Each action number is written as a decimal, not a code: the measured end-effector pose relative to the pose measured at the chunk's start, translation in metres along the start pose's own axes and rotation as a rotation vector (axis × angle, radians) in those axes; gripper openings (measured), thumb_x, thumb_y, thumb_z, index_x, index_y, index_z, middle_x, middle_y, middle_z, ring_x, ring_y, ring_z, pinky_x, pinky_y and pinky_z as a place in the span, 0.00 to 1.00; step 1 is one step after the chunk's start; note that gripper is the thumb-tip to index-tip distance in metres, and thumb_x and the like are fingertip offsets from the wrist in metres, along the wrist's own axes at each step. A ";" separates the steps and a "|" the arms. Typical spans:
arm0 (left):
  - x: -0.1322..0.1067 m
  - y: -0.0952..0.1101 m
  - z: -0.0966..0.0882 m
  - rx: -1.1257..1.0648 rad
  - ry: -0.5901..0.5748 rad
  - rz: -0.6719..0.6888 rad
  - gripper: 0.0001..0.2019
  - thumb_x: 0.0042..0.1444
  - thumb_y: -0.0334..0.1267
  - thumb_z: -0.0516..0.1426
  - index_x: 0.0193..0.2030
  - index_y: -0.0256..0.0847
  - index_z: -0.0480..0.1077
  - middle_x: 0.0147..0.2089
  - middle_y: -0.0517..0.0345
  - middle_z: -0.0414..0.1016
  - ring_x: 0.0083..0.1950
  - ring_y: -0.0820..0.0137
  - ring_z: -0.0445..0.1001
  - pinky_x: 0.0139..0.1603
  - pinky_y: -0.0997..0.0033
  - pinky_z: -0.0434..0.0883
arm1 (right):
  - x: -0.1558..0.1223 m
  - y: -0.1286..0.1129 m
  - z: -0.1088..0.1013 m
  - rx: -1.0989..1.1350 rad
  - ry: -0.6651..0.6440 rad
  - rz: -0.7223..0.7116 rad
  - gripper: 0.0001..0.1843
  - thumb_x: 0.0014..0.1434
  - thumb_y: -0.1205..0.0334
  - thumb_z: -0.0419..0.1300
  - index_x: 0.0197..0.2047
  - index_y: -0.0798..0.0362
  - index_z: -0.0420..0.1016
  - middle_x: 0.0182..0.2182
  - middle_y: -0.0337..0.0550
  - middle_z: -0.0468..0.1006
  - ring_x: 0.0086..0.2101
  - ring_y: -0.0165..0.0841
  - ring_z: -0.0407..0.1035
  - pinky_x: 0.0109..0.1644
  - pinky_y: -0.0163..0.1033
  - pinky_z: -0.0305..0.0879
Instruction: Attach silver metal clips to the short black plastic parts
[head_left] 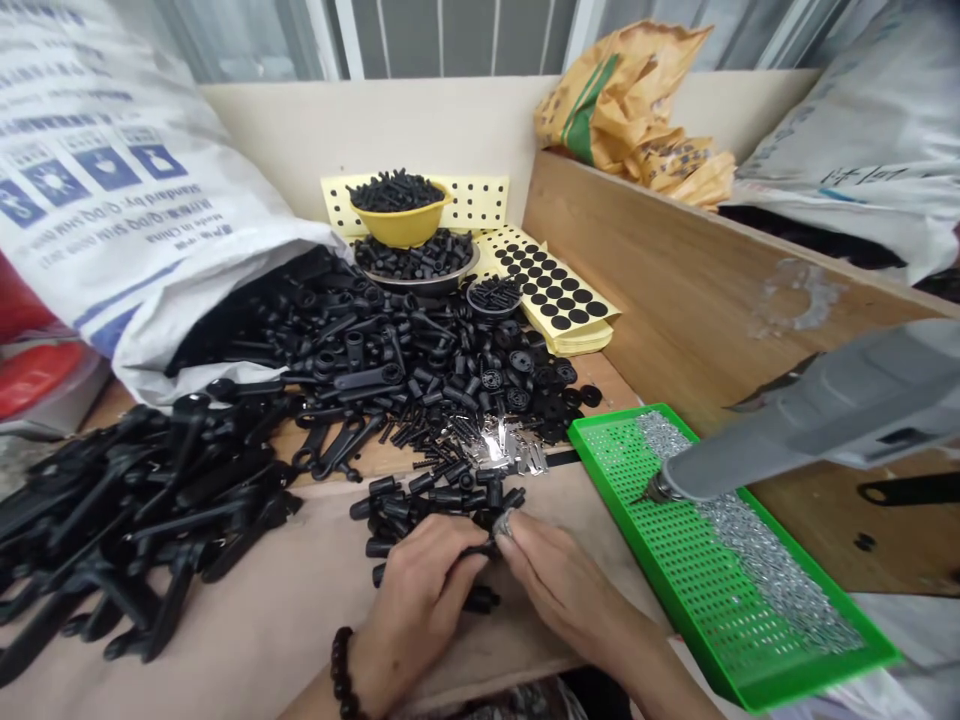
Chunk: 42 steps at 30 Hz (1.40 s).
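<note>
- Table (247, 650) heaped with black plastic parts (405, 370)
- Left hand (420, 610) curled, gripping a black plastic piece (480, 550)
- Right hand (570, 600) nearly closed, pinching a small metal clip (504, 524) against that piece, near a green perforated tray (675, 570)

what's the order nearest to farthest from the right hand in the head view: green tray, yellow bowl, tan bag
From the right hand:
1. green perforated tray: just to the hand's right
2. yellow bowl: straight ahead and to the left, beyond the black parts
3. tan bag: farthest, at the back right
</note>
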<state>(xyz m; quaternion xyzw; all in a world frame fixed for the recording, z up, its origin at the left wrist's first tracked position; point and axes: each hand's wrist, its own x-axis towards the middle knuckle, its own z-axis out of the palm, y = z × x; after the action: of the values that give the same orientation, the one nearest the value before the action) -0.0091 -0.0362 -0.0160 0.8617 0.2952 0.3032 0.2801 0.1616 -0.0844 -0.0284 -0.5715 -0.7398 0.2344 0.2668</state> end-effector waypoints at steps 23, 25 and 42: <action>0.015 -0.002 -0.001 0.340 -0.108 0.133 0.11 0.60 0.27 0.46 0.32 0.38 0.67 0.34 0.54 0.70 0.35 0.67 0.65 0.36 0.68 0.66 | 0.021 0.009 -0.015 -0.156 0.186 0.051 0.13 0.64 0.62 0.43 0.27 0.50 0.56 0.24 0.37 0.68 0.24 0.31 0.64 0.28 0.36 0.55; 0.029 -0.015 -0.019 0.416 -0.109 0.086 0.11 0.61 0.28 0.46 0.33 0.39 0.67 0.34 0.54 0.70 0.36 0.67 0.66 0.37 0.68 0.66 | 0.032 0.006 -0.017 -0.174 0.200 0.028 0.13 0.64 0.62 0.43 0.26 0.50 0.55 0.22 0.36 0.67 0.22 0.31 0.63 0.27 0.36 0.53; 0.080 -0.065 -0.040 0.683 -0.345 0.154 0.08 0.56 0.26 0.51 0.29 0.39 0.66 0.33 0.54 0.69 0.37 0.65 0.67 0.37 0.66 0.68 | 0.078 0.010 -0.004 -0.266 0.225 -0.034 0.12 0.64 0.64 0.44 0.28 0.51 0.58 0.25 0.39 0.69 0.25 0.31 0.64 0.28 0.35 0.54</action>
<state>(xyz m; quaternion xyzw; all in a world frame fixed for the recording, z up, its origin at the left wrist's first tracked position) -0.0071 0.0741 -0.0043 0.9633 0.2622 0.0583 -0.0007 0.1553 -0.0058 -0.0220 -0.6119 -0.7392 0.0645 0.2737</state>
